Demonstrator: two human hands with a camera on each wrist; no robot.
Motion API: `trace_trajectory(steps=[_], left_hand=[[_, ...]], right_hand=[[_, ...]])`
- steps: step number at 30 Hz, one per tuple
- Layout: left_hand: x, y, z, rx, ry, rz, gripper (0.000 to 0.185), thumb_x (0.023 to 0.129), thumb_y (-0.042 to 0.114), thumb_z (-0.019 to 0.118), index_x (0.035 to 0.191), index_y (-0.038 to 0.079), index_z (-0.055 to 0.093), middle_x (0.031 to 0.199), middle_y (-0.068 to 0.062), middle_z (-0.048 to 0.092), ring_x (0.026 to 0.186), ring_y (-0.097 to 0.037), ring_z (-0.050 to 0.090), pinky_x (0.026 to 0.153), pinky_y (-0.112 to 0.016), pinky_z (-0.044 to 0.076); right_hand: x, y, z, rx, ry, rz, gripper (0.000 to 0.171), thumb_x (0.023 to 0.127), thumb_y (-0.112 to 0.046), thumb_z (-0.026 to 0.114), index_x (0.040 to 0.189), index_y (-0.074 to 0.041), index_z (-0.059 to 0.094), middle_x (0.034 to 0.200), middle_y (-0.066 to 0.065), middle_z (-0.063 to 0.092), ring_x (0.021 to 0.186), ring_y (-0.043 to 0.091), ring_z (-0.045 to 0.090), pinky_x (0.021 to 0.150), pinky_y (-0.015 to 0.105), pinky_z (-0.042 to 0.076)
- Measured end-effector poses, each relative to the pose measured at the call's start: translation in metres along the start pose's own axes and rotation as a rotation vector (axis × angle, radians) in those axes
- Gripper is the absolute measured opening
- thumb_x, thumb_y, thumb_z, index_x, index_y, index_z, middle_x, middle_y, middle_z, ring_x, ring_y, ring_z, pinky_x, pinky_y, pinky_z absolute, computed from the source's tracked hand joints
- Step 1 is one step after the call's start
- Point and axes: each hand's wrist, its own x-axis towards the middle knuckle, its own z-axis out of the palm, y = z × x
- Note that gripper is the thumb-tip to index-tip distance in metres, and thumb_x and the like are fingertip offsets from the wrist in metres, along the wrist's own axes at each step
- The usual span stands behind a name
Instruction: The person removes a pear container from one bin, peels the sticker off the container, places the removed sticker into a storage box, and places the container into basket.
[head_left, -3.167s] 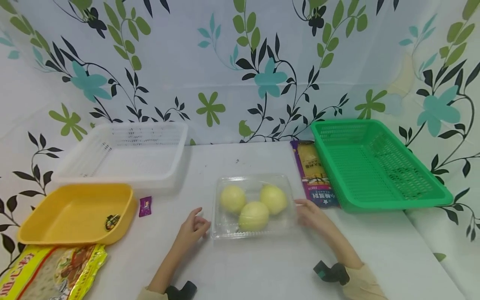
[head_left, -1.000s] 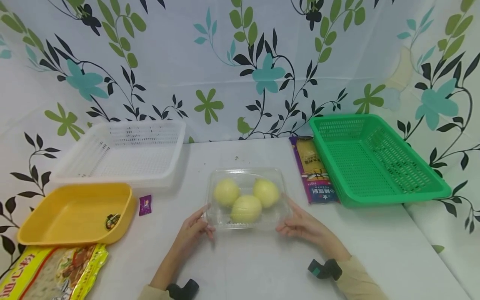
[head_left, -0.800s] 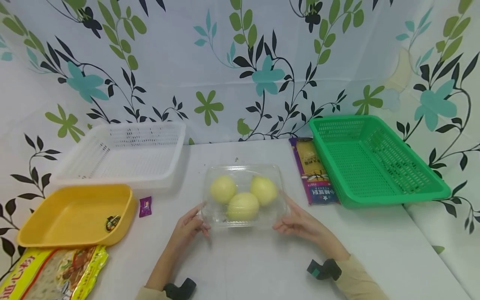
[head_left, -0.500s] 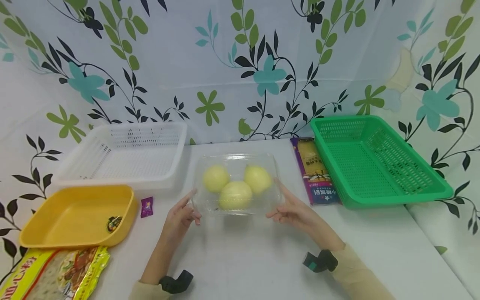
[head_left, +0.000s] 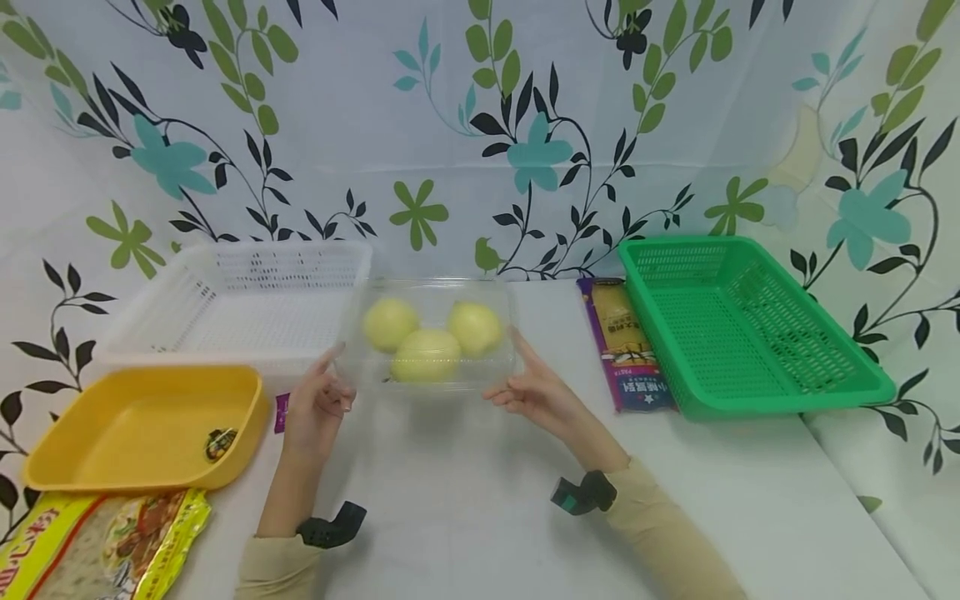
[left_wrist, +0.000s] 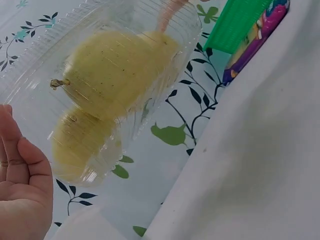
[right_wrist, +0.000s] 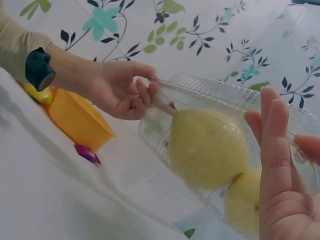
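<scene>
A clear plastic clamshell box [head_left: 360, 367] with three yellow-green pears [head_left: 426, 357] inside is held above the table in the head view. My left hand [head_left: 318, 406] grips its left side, and my right hand [head_left: 542, 392] grips its right side. Both index fingers reach along the sides while other fingers are bent near the front edge. In the left wrist view, a pear [left_wrist: 107, 75] shows a brown stem through the plastic. The right wrist view has the box rim running past my right fingers [right_wrist: 275, 145]; part of that grip is hidden.
A white basket [head_left: 360, 275] stands behind left, partly overlapped by the box. A yellow basin [head_left: 112, 433] holds a small wrapped item [head_left: 220, 443]. A purple packet [head_left: 281, 412], yellow food bag [head_left: 112, 550], pasta packet [head_left: 628, 350] and green basket [head_left: 750, 333] lie around.
Both hands have taken hold of the box from its sides, lifted it off the table and carried it left and away, toward the white basket. My left hand now partly covers the purple packet.
</scene>
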Motion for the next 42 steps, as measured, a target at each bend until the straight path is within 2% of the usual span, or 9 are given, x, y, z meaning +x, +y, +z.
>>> trace_trajectory(steps=[14,18,20,23,26,29,31,35,42], left_hand=[[0.013,0.038,-0.021,0.092,0.035,0.055,0.036,0.094,-0.006,0.024,0.116,-0.012,0.052,0.067,-0.013,0.062,0.057,-0.020,0.059,0.053,-0.023,0.048],[0.010,0.042,-0.027,-0.002,0.094,0.031,0.034,0.095,-0.004,0.025,0.114,-0.012,0.052,0.068,-0.016,0.061,0.058,-0.023,0.057,0.055,-0.025,0.048],[0.008,0.042,-0.029,-0.006,0.176,0.045,0.032,0.097,0.004,0.028,0.115,-0.009,0.052,0.067,-0.015,0.060,0.057,-0.023,0.056,0.054,-0.025,0.048],[0.006,0.038,-0.030,0.189,0.361,0.088,0.034,0.098,0.019,0.035,0.119,0.000,0.052,0.064,-0.012,0.059,0.053,-0.020,0.054,0.052,-0.023,0.047],[0.004,0.032,-0.032,0.678,0.539,0.089,0.033,0.097,0.025,0.039,0.115,0.002,0.053,0.059,-0.003,0.057,0.049,-0.012,0.054,0.050,-0.019,0.047],[0.002,0.025,-0.038,1.097,0.617,0.040,0.030,0.094,0.019,0.044,0.116,-0.001,0.050,0.060,0.006,0.057,0.049,-0.004,0.054,0.048,-0.016,0.044],[0.000,0.022,-0.041,1.280,0.640,0.009,0.035,0.090,0.016,0.051,0.120,-0.001,0.048,0.063,0.010,0.055,0.051,0.000,0.052,0.047,-0.013,0.041],[0.000,0.015,-0.046,1.403,0.665,0.000,0.053,0.084,0.019,0.062,0.129,0.002,0.041,0.073,0.001,0.056,0.056,0.003,0.046,0.048,-0.012,0.037],[0.005,0.006,-0.054,1.340,0.679,0.055,0.053,0.084,0.023,0.062,0.128,0.004,0.039,0.078,-0.004,0.052,0.057,0.002,0.047,0.050,-0.011,0.038]], right_hand=[[0.045,0.009,0.015,0.087,0.050,0.052,0.073,0.089,0.015,0.017,0.143,-0.029,-0.006,0.092,0.025,0.060,0.082,0.027,0.063,0.070,0.025,0.050],[0.053,0.013,0.020,0.080,0.077,0.075,0.074,0.089,0.015,0.019,0.144,-0.030,-0.004,0.090,0.025,0.061,0.083,0.028,0.063,0.070,0.026,0.050],[0.057,0.015,0.021,0.074,0.085,0.087,0.073,0.090,0.014,0.020,0.144,-0.030,-0.002,0.090,0.024,0.062,0.084,0.027,0.063,0.071,0.026,0.050],[0.065,0.017,0.024,0.076,0.111,0.108,0.073,0.091,0.013,0.024,0.144,-0.031,0.001,0.096,0.027,0.060,0.086,0.027,0.062,0.072,0.026,0.050],[0.073,0.018,0.027,0.075,0.145,0.129,0.074,0.091,0.013,0.027,0.144,-0.033,0.004,0.111,0.038,0.047,0.087,0.029,0.062,0.072,0.027,0.050],[0.080,0.019,0.030,0.068,0.178,0.148,0.074,0.091,0.013,0.028,0.144,-0.034,0.005,0.119,0.042,0.034,0.086,0.029,0.062,0.071,0.026,0.050],[0.084,0.020,0.032,0.072,0.194,0.159,0.074,0.091,0.012,0.029,0.143,-0.034,0.004,0.114,0.041,0.042,0.085,0.029,0.062,0.070,0.026,0.050],[0.091,0.020,0.034,0.073,0.207,0.173,0.075,0.091,0.012,0.028,0.143,-0.034,0.003,0.090,0.026,0.062,0.082,0.027,0.063,0.069,0.025,0.051],[0.104,0.018,0.038,0.089,0.216,0.172,0.075,0.090,0.013,0.030,0.143,-0.034,0.003,0.088,0.024,0.062,0.084,0.027,0.063,0.069,0.024,0.050]])
